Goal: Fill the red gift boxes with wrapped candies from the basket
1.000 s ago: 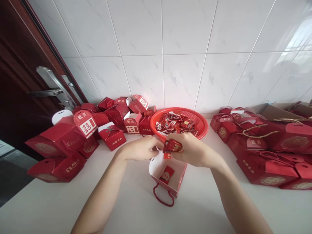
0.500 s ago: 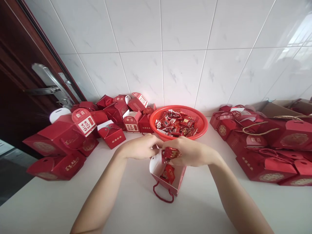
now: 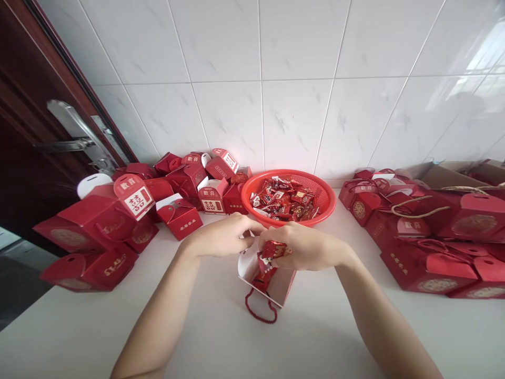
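Note:
An opened red gift box (image 3: 284, 287) with a white inside and a dark red cord handle (image 3: 261, 317) lies in front of me on the white table. My left hand (image 3: 226, 236) is closed at the box's far left edge, its fingertips partly hidden by the other hand. Over the box mouth, my right hand (image 3: 305, 246) grips red wrapped candies (image 3: 272, 250); how many cannot be made out. Beneath them, more red wrappers lie inside the box. Just beyond both hands stands a red plastic basket (image 3: 330, 202) heaped with wrapped candies (image 3: 284, 197).
Several closed red gift boxes (image 3: 179, 220) are piled at the left, beside a dark wooden door (image 3: 23, 105) with a metal handle. More red boxes (image 3: 430, 268) are stacked at the right. A tiled wall (image 3: 292, 121) rises behind.
My right hand has lowered the candies slightly into the box mouth. The box has tilted and shifted a little to the left. The whole view has moved slightly.

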